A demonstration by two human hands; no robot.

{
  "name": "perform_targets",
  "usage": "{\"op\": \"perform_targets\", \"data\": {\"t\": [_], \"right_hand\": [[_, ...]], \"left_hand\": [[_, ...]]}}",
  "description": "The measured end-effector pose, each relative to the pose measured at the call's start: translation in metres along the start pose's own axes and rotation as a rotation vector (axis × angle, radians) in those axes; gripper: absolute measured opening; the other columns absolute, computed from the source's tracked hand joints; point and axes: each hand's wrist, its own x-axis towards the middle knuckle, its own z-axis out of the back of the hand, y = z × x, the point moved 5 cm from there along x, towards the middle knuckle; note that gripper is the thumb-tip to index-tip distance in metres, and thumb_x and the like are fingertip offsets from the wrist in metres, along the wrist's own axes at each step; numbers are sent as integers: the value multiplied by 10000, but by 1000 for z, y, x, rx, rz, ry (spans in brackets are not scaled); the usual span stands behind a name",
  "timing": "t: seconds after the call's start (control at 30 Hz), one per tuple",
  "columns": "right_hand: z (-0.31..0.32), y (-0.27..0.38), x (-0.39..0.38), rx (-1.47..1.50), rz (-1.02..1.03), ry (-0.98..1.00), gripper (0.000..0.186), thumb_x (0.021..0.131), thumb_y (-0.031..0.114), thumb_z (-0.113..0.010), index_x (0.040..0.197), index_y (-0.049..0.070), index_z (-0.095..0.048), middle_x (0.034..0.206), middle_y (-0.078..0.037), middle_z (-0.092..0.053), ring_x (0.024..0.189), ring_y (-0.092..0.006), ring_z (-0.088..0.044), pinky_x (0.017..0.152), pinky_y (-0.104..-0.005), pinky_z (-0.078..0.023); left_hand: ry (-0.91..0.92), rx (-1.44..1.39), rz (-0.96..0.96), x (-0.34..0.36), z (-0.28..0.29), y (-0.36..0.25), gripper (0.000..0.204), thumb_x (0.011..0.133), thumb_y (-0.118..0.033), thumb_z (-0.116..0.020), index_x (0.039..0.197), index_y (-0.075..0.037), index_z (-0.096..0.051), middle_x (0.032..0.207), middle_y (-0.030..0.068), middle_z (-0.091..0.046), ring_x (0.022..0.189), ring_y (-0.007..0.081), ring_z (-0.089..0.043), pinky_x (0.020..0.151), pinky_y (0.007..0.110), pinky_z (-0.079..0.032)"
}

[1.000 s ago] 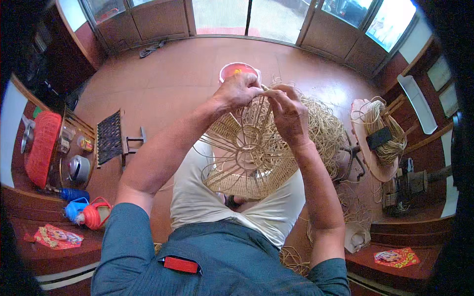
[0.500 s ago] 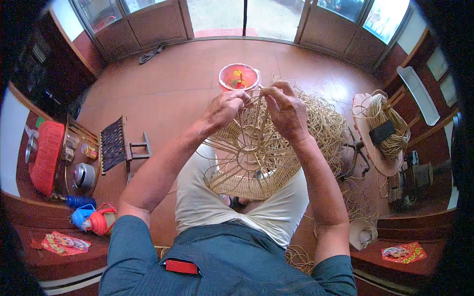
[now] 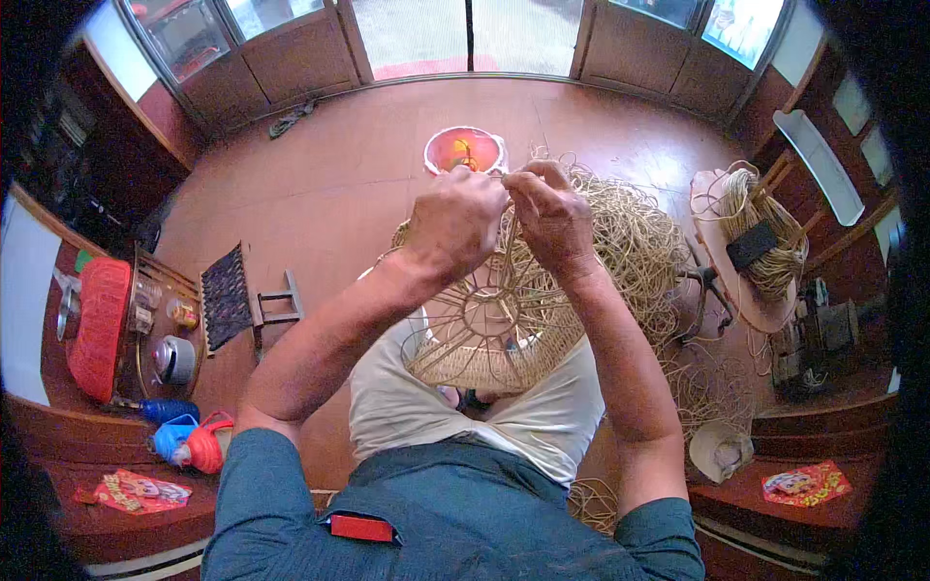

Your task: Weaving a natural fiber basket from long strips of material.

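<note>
A round woven basket (image 3: 528, 366) of tan cord rests across my thighs, its spokes meeting at a small ring and its rim densely woven. At its far edge my left hand (image 3: 453, 218) is closed, fingers curled, on the tan cord. Right beside it, my right hand (image 3: 552, 213) pinches the same cord between thumb and fingers, the fingertips of both hands nearly touching. The short stretch of cord between them is mostly hidden by the fingers. A big tangled heap of loose cord (image 3: 635, 242) lies just right of the basket.
Beyond my hands stands a pink bucket (image 3: 465, 148) with yellow and red things inside. At the right, a cord coil (image 3: 765, 237) lies on a board with a dark block on top. To the left are a small woven-seat stool (image 3: 228, 298), a red basket (image 3: 97, 329) and a kettle (image 3: 174, 358).
My left hand has shifted right and turned so its back shows, coming up against the right hand. The right hand has moved slightly left and stays pinched.
</note>
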Motion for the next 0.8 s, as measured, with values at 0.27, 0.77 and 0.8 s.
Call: {"op": "perform_targets", "data": {"t": [0.27, 0.77, 0.8], "right_hand": [[-1, 0, 0, 103, -55, -83, 101, 958, 224, -779, 1052, 188, -784, 1147, -53, -730, 945, -300, -777, 786, -439, -619], [-15, 3, 3, 197, -147, -135, 118, 923, 218, -783, 975, 134, -718, 998, -110, -741, 859, -339, -746, 772, -479, -589], [-18, 3, 3, 204, -204, -109, 126, 927, 200, -781, 979, 115, -704, 1007, -99, -729, 886, -314, -748, 794, -460, -596]], "left_hand": [[351, -1049, 732, 23, -26, 52, 357, 1067, -309, -664, 857, -34, -749, 738, 21, -641, 727, 124, -622, 693, 350, -513], [-28, -891, 697, -17, 174, 128, 421, 1120, -449, -572, 1230, -77, -738, 797, -61, -570, 628, 40, -426, 495, 253, -341], [-162, -874, 638, -24, 201, 143, 430, 1132, -433, -552, 1269, -60, -718, 782, -68, -546, 603, 38, -408, 466, 250, -326]]}}
